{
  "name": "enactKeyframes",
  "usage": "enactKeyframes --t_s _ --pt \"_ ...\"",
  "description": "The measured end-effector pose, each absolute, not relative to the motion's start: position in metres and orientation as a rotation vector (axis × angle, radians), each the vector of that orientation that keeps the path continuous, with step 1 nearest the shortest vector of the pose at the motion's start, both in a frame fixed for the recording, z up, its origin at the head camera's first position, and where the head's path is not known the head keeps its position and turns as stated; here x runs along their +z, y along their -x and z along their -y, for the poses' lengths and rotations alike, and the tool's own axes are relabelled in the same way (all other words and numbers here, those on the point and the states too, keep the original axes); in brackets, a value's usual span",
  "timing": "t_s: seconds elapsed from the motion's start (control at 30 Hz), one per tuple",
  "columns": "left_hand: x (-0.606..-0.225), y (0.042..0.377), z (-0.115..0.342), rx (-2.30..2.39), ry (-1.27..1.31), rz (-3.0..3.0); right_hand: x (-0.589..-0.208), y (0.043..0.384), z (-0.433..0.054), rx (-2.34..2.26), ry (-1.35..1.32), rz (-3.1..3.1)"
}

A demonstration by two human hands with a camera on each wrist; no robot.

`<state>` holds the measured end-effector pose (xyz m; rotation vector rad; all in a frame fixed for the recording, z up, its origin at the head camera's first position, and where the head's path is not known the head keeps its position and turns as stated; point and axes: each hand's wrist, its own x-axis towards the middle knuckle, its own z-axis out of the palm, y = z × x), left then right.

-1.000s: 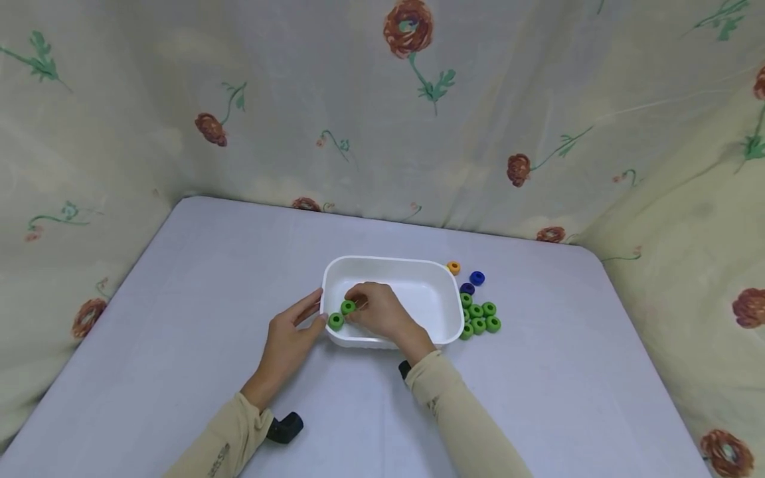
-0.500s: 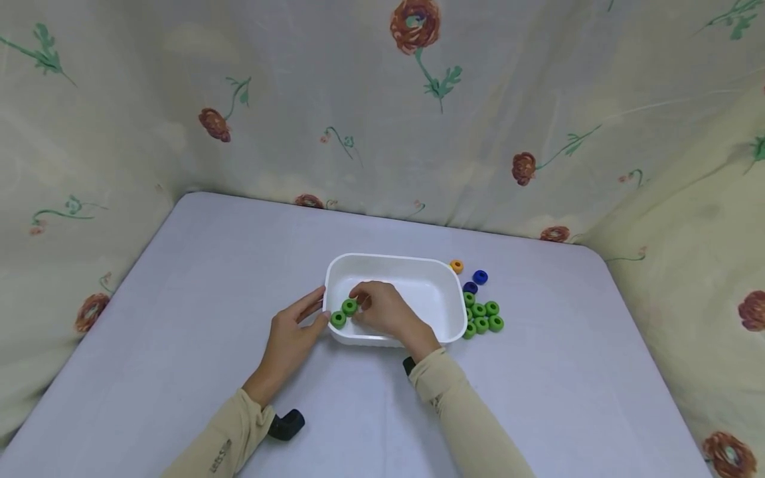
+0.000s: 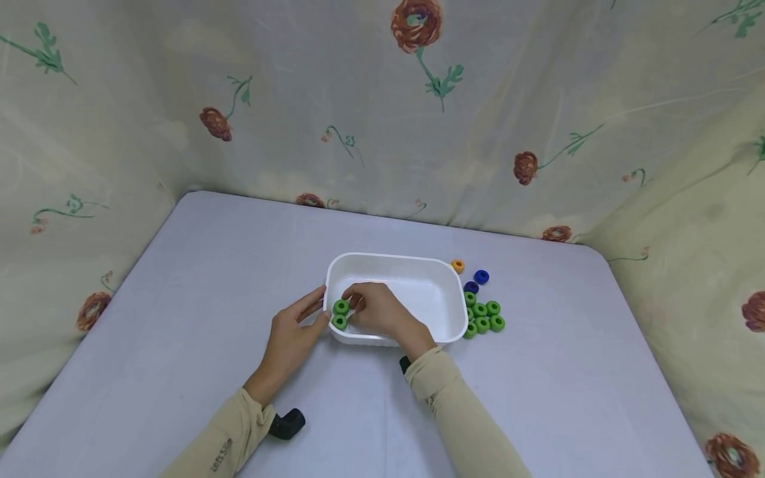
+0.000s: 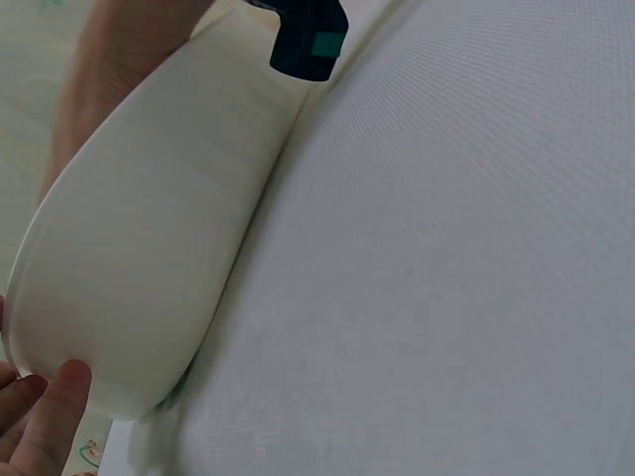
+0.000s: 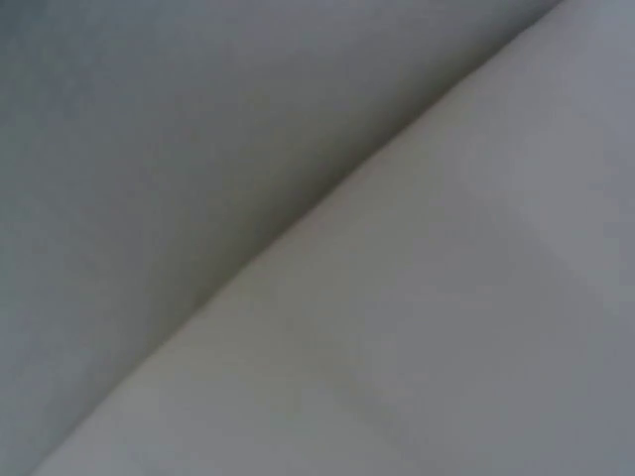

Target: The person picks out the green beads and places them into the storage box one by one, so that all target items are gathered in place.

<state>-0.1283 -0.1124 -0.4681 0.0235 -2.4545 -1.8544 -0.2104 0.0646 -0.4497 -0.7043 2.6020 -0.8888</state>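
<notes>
A white plastic tray stands on the table in the head view. Inside its left end are two green beads with holes, one behind the other. My right hand reaches into the tray and pinches the farther green bead with curled fingertips. The thumb is largely hidden behind the hand. Fairly straight, the fingers of my left hand rest against the outside of the tray's left end. The left wrist view has the thumb touching the tray's outer wall.
Just right of the tray lies a cluster of several green beads. Behind them are two blue beads and an orange bead. Floral cloth hangs along the table's far edge. The right wrist view holds only blurred pale surfaces.
My right hand has shifted slightly left with the farther green bead, which now sits almost straight behind the nearer one. My left hand has stayed at the tray's end.
</notes>
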Motion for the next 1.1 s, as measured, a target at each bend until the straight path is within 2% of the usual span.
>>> enactKeyframes --t_s 0.67,1.1 --pt "-0.469 0.128 0.111 -1.826 -0.031 2.468 -0.446 0.209 -0.065 -0.832 0.753 -2.608" --pt "-0.468 0.128 0.11 -1.825 -0.045 2.455 -0.417 0.196 -0.084 -0.785 0.735 -2.726"
